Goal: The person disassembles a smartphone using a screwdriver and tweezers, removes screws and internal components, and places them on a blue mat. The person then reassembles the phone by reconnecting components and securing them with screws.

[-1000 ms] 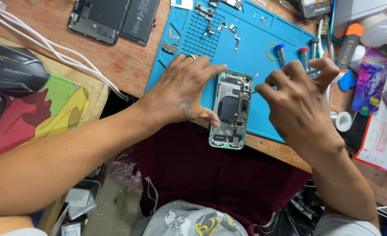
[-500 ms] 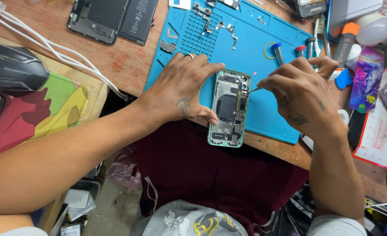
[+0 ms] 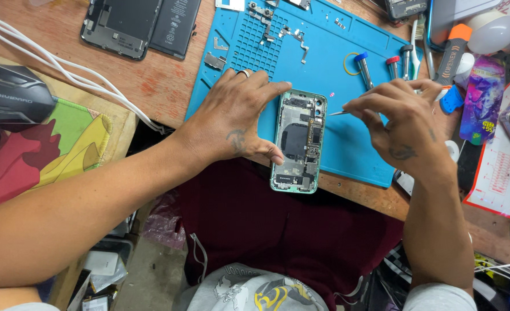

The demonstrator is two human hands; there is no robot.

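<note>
We see the opened phone lying on the near edge of the blue mat, its lower end hanging just past the mat and the desk's front edge. Our left hand lies flat beside it, fingers spread wide on the mat, the thumb pressed against the phone's left side to keep it from sliding. Our right hand has its fingers pinched narrow around a thin metal tool, whose tip points toward the phone's right edge but sits just off it, not touching.

A moment ago that tip was right at the phone's upper right side; now the right hand has drawn back a little to the right, over the mat. The left hand has stayed put. We judge this as a pause between touches on the phone's insides rather than an end to the work, since the phone remains braced. Small screwdrivers stand just beyond the right hand, and loose metal parts lie farther up the mat.
</note>
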